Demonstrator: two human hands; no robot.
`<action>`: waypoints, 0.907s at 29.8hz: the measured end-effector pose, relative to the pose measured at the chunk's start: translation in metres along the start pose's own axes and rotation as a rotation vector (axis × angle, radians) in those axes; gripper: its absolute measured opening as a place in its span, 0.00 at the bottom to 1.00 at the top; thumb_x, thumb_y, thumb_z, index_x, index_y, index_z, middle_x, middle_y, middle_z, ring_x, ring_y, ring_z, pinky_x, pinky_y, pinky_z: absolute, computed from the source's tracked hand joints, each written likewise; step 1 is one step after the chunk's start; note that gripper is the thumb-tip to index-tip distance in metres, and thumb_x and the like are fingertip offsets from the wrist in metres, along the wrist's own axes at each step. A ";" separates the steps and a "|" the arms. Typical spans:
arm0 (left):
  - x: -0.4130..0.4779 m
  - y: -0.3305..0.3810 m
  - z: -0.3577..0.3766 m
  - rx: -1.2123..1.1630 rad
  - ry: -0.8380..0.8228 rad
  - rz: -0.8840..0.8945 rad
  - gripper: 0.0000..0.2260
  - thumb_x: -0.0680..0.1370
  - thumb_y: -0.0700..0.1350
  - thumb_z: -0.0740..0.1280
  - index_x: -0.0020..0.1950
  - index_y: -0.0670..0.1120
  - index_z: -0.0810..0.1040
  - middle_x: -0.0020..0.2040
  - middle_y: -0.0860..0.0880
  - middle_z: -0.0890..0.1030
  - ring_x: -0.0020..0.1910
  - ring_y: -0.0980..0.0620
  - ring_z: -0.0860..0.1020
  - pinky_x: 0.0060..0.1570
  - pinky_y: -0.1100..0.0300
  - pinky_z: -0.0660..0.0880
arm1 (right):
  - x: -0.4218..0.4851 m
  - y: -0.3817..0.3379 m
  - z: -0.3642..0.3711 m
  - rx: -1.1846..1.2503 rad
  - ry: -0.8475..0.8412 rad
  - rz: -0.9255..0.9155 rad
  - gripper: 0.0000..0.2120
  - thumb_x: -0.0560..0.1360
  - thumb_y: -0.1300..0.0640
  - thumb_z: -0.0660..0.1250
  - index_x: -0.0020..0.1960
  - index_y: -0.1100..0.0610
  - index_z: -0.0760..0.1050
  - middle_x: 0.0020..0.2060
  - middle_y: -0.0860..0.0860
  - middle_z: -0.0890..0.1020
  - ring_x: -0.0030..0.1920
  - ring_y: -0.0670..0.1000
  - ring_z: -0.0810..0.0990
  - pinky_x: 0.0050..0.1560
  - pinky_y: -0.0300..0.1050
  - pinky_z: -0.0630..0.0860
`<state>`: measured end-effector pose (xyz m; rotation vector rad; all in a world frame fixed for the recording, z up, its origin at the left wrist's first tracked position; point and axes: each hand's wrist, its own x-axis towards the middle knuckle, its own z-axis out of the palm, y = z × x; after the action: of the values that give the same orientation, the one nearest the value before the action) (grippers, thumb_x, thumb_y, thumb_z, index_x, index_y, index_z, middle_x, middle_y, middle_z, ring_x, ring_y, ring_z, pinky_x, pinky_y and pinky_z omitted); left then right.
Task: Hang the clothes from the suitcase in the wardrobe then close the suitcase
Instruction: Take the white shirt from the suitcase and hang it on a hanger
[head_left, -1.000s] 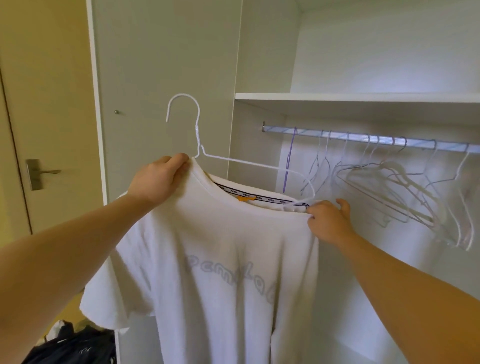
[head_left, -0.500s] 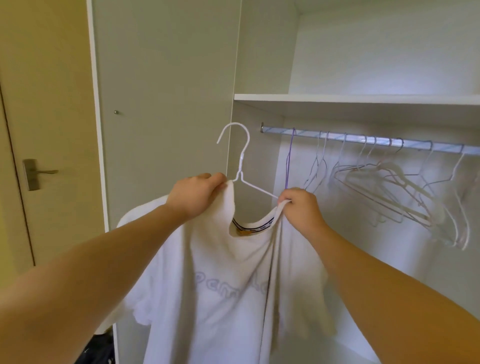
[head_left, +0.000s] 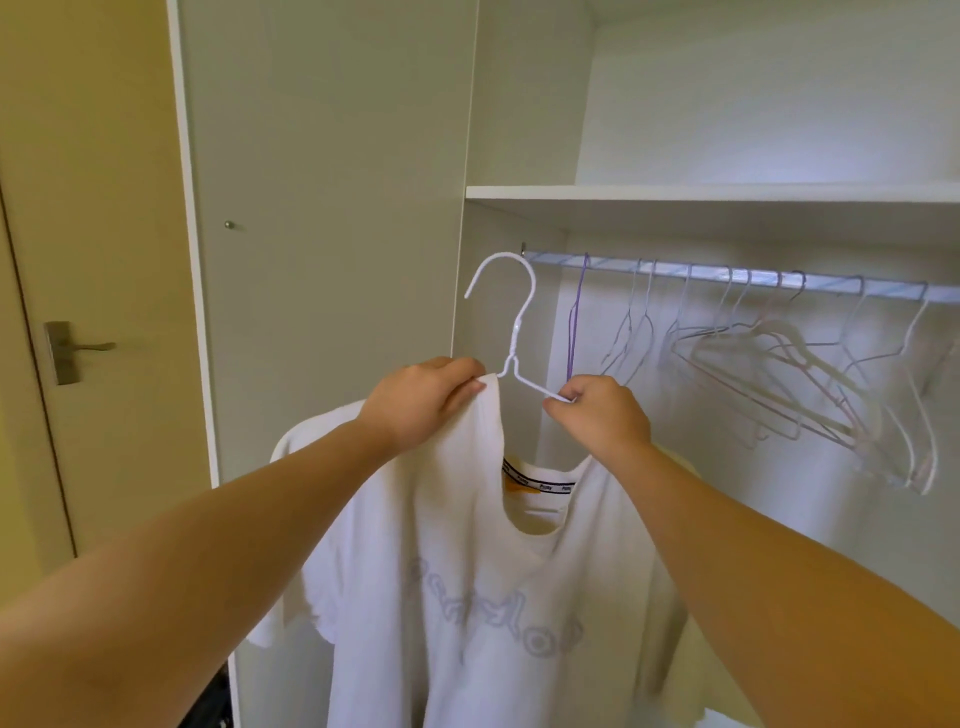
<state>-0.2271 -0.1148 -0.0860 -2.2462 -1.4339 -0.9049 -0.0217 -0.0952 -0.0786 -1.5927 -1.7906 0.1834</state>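
Note:
A white T-shirt (head_left: 467, 597) with pale lettering hangs in front of me on a white wire hanger (head_left: 511, 332). My left hand (head_left: 421, 402) grips the shirt's left shoulder bunched up at the hanger's neck. My right hand (head_left: 597, 413) pinches the hanger's right arm, with the collar sagging below it. The hanger's hook stands just left of the end of the wardrobe rail (head_left: 727, 275), level with it and not on it. The suitcase is almost out of sight; only a dark scrap (head_left: 210, 701) shows at the bottom left.
Several bare wire hangers (head_left: 805, 379) and one purple hanger (head_left: 575, 322) hang on the rail. A shelf (head_left: 711, 193) runs above the rail. The wardrobe's open door (head_left: 322, 234) stands at my left, and a room door with a lever handle (head_left: 78, 348) lies further left.
Both hands have carried the shirt and hanger up and to the right, toward the rail's left end. The shirt's right shoulder has slipped down off the hanger arm, which my right hand now pinches bare.

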 end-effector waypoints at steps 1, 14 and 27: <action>0.000 0.003 0.000 0.003 -0.010 0.003 0.27 0.77 0.63 0.47 0.62 0.48 0.73 0.56 0.47 0.78 0.52 0.43 0.77 0.46 0.56 0.71 | 0.000 -0.002 0.001 -0.002 -0.006 -0.010 0.06 0.74 0.52 0.64 0.40 0.52 0.75 0.32 0.48 0.75 0.38 0.53 0.75 0.35 0.40 0.67; -0.008 -0.030 -0.010 0.178 -0.220 -0.054 0.28 0.75 0.64 0.42 0.63 0.51 0.70 0.55 0.49 0.76 0.52 0.46 0.76 0.44 0.59 0.68 | 0.002 0.022 -0.014 0.253 0.070 0.108 0.12 0.71 0.55 0.70 0.31 0.53 0.72 0.29 0.50 0.73 0.37 0.53 0.73 0.40 0.43 0.69; 0.015 -0.008 -0.002 -0.118 -0.152 -0.170 0.12 0.82 0.47 0.57 0.50 0.42 0.77 0.41 0.49 0.73 0.43 0.49 0.71 0.41 0.60 0.64 | 0.002 0.033 -0.021 0.237 0.005 0.133 0.14 0.70 0.51 0.72 0.32 0.58 0.72 0.31 0.53 0.73 0.35 0.53 0.70 0.39 0.43 0.66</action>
<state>-0.2306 -0.1021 -0.0746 -2.3507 -1.7020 -0.9082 0.0173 -0.0934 -0.0807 -1.5387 -1.5934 0.4374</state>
